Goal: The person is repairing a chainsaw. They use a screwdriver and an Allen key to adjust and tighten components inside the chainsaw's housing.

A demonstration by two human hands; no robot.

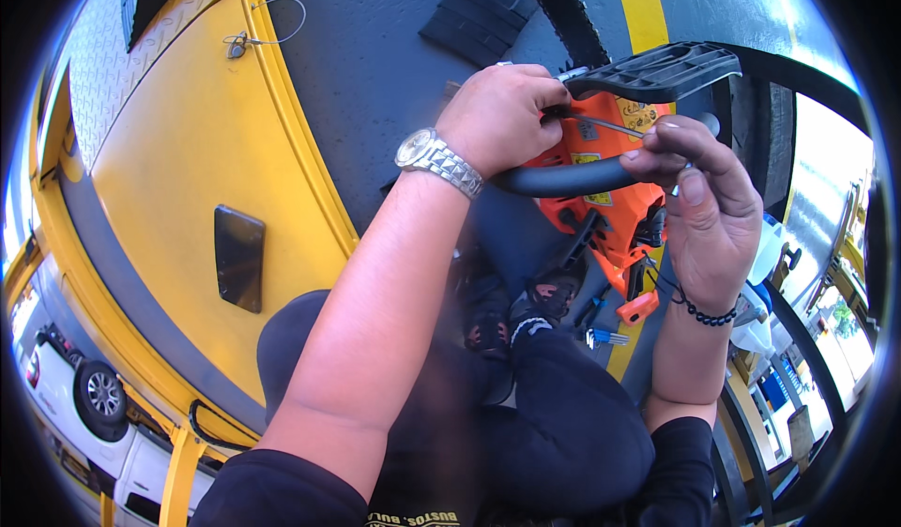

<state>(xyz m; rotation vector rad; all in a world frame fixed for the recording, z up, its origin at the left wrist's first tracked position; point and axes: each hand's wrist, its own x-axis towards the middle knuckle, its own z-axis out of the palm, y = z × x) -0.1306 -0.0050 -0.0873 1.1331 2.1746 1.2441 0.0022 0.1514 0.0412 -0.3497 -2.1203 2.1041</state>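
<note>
An orange chainsaw with a black hand guard, black curved front handle and dark bar is in front of me. My left hand, with a silver watch on its wrist, is closed at the saw body just below the guard; what its fingertips grip is hidden. A thin metal rod runs from there to my right hand, whose curled fingers hold it beside the front handle. A small cluster of blue-and-silver tools lies below the saw.
A yellow metal platform on my left bears a black phone. Black ribbed pieces lie on the blue floor with yellow stripes. A white vehicle is at lower left. Black frames and white jugs are at right.
</note>
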